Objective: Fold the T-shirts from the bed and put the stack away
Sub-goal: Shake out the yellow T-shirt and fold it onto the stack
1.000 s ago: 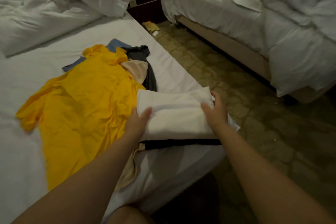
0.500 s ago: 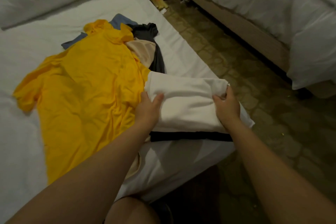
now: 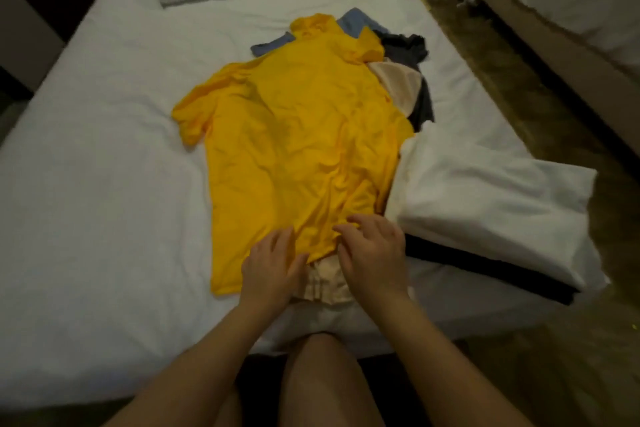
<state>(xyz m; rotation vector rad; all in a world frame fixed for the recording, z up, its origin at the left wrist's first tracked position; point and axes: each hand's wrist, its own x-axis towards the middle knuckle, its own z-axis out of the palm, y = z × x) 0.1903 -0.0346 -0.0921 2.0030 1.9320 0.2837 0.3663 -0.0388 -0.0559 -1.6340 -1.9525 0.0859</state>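
While our left hand (image 3: 273, 267) and right hand (image 3: 372, 253) rest with fingers spread and loose, gripping nothing, on the near hem of the yellow T-shirt (image 3: 298, 149), that thin, creased shirt lies flat at the centre of the frame over a beige garment (image 3: 323, 282). At lower right of the frame, on the white bed sheet (image 3: 104, 184), sits the folded white T-shirt (image 3: 485, 201), a soft rectangle atop a folded black one (image 3: 485, 274); blue (image 3: 353, 22) and dark grey (image 3: 412, 48) fabric bunches above the yellow collar.

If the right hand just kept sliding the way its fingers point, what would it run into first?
The right hand points up and leftward onto the yellow T-shirt; its fingertips already seem to reach the hem, so it would meet that fabric first.
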